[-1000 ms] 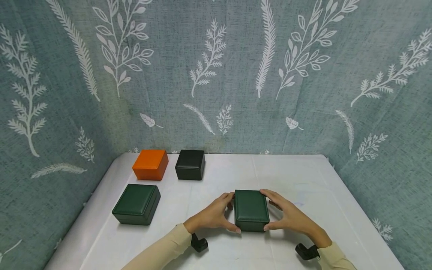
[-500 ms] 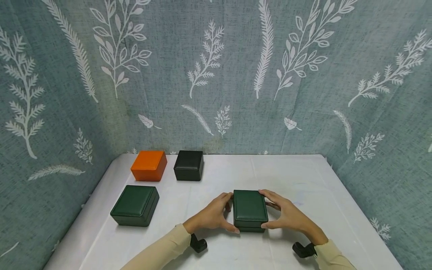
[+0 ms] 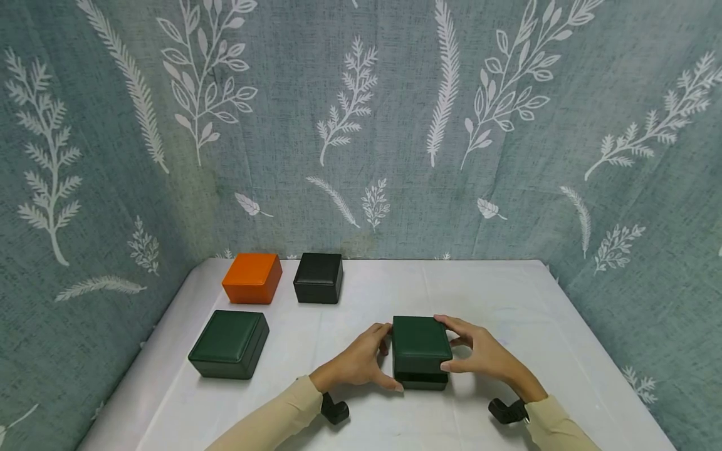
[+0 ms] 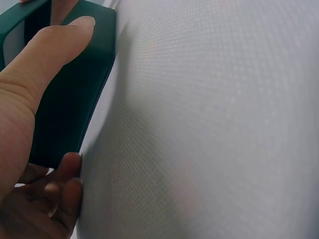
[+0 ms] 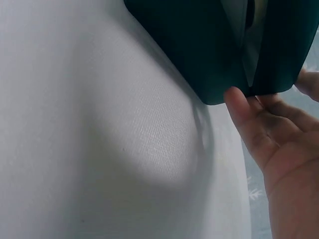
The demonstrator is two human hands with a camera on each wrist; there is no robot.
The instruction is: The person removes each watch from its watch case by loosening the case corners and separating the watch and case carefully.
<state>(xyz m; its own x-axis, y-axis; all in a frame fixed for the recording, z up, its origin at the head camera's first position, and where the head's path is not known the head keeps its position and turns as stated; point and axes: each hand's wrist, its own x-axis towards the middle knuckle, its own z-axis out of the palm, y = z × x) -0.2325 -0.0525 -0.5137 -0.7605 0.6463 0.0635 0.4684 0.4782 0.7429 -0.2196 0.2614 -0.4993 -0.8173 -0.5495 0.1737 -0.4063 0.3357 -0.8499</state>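
Observation:
A green box stands on the white table, its lid (image 3: 420,338) raised at the near side and its base (image 3: 424,385) flat on the cloth. My left hand (image 3: 358,360) holds the base from the left, thumb at the near corner and fingers along the side. At the right side, my right hand (image 3: 482,357) grips the lid, its thumb on the near edge. In the right wrist view a wedge-shaped gap separates the lid (image 5: 284,50) from the base (image 5: 199,55); it narrows toward the fingers. What the box contains cannot be made out.
Another green box (image 3: 225,341), closed, sits at the left of the table (image 3: 507,300). Behind it are an orange box (image 3: 251,279) and a black box (image 3: 317,279). Patterned grey-green fabric (image 3: 395,125) surrounds the back and sides.
The lid of the green box has come up at its near edge, opening a dark gap. My right thumb has risen with it; my left hand stays on the base.

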